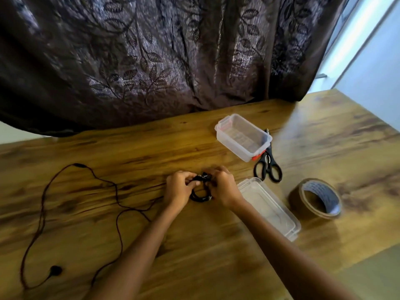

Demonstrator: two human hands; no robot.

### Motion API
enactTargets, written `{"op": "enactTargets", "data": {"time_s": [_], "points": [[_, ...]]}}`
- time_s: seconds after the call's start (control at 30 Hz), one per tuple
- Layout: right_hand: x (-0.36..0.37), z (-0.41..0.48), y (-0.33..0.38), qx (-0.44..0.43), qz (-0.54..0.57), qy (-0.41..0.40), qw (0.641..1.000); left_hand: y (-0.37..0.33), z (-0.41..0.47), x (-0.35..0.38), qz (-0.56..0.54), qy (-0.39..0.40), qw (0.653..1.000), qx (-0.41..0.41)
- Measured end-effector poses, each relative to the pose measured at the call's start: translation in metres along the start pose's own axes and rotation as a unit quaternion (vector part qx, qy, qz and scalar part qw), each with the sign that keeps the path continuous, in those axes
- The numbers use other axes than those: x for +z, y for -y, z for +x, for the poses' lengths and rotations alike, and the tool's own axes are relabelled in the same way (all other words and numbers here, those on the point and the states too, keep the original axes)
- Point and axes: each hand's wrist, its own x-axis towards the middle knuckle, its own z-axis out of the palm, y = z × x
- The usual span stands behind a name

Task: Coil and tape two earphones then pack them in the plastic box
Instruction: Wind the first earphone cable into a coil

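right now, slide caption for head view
Left hand and right hand grip coiled earphone; second earphone lies loose; plastic box open beside scissors, tape

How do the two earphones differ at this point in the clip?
The coiled earphone is wound into a small loop; the loose earphone sprawls unwound. The coiled earphone is gripped by the left hand and right hand; the loose earphone lies untouched on the table, further left. Both are dark, and neither is in the plastic box.

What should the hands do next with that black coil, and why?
Probably grip the coiled earphone with the left hand alone and send the right hand to the tape roll: the coil looks wound, and no tape shows on it.
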Motion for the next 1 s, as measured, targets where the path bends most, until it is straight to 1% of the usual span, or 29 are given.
{"op": "enactTargets", "data": {"time_s": [0.1, 0.33, 0.53, 0.73, 0.87, 1.0], "points": [[-0.002, 0.001, 0.001, 0.000, 0.010, 0.004, 1.000, 0.001, 0.003, 0.001, -0.003, -0.002, 1.000, 0.008], [0.000, 0.006, 0.000, 0.047, 0.061, 0.002, 0.997, 0.000, 0.006, -0.001, -0.028, 0.001, 1.000, 0.006], [-0.002, 0.006, 0.002, 0.049, 0.100, -0.011, 0.994, -0.003, 0.007, -0.003, -0.025, -0.004, 1.000, 0.005], [-0.006, 0.003, 0.004, 0.039, 0.098, -0.028, 0.994, -0.007, 0.004, -0.004, -0.026, -0.027, 0.999, 0.014], [-0.017, -0.003, 0.006, 0.023, 0.099, -0.052, 0.993, -0.019, 0.002, -0.007, -0.008, -0.050, 0.997, 0.056], [-0.038, -0.020, 0.005, -0.005, 0.087, -0.100, 0.991, -0.044, -0.004, -0.005, -0.016, -0.056, 0.992, 0.114]]}}
